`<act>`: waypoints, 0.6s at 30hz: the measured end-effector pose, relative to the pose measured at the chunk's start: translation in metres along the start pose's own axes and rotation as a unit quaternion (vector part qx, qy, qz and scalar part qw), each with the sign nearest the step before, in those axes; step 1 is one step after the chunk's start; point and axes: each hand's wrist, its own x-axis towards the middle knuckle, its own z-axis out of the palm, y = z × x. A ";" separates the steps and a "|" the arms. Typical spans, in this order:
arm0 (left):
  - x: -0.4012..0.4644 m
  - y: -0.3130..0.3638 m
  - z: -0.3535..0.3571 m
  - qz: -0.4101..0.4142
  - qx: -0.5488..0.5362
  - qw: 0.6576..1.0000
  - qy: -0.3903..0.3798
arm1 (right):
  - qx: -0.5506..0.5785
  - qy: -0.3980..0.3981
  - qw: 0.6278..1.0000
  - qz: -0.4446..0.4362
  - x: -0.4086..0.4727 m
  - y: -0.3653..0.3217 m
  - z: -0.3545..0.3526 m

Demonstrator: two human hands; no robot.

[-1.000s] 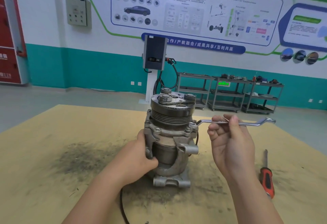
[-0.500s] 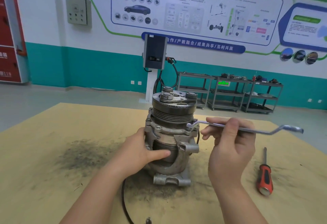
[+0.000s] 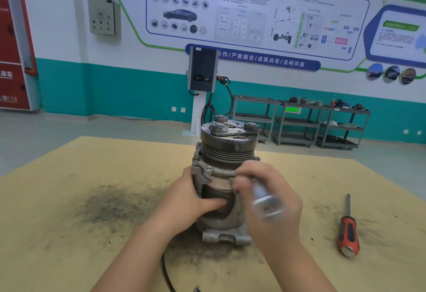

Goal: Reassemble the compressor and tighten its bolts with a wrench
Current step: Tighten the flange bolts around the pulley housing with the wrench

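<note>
While the left hand grips the upright compressor, the blurred right hand holds a wrench, fingers curled round it.

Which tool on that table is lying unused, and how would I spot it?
Find the tan table with the upright metal compressor at its centre. To the compressor's right, apart from both hands, lies a screwdriver. Its red-and-black handle makes it the only brightly coloured thing there.

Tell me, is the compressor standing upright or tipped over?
Upright: the compressor stands on its mounting foot, pulley end up, left hand gripping its body.
</note>
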 end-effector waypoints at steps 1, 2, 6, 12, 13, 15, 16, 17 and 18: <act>-0.001 -0.001 0.000 0.001 -0.004 1.000 -0.002 | 0.045 0.043 0.997 0.036 0.004 -0.003 -0.001; -0.002 -0.001 0.000 0.002 -0.007 1.000 -0.004 | 0.092 0.096 0.988 0.073 0.008 -0.004 -0.003; -0.002 -0.001 -0.001 0.004 -0.006 1.000 -0.009 | 0.212 0.235 0.924 0.214 0.021 0.004 -0.018; -0.005 0.002 -0.002 -0.001 -0.023 1.000 -0.012 | 0.324 0.265 0.831 0.366 0.026 0.020 -0.028; -0.005 0.003 -0.003 -0.003 -0.026 1.000 -0.011 | 0.342 0.259 0.815 0.389 0.028 0.023 -0.030; -0.006 0.004 -0.003 -0.001 -0.028 1.000 -0.009 | 0.370 0.249 0.785 0.430 0.030 0.026 -0.034; -0.007 0.004 -0.003 0.000 -0.026 1.000 -0.008 | 0.377 0.248 0.775 0.442 0.031 0.026 -0.035; -0.006 0.003 -0.003 0.001 -0.025 1.000 -0.006 | 0.376 0.252 0.774 0.443 0.030 0.026 -0.034; -0.006 0.003 -0.002 0.001 -0.025 1.000 -0.004 | 0.361 0.258 0.787 0.428 0.029 0.025 -0.032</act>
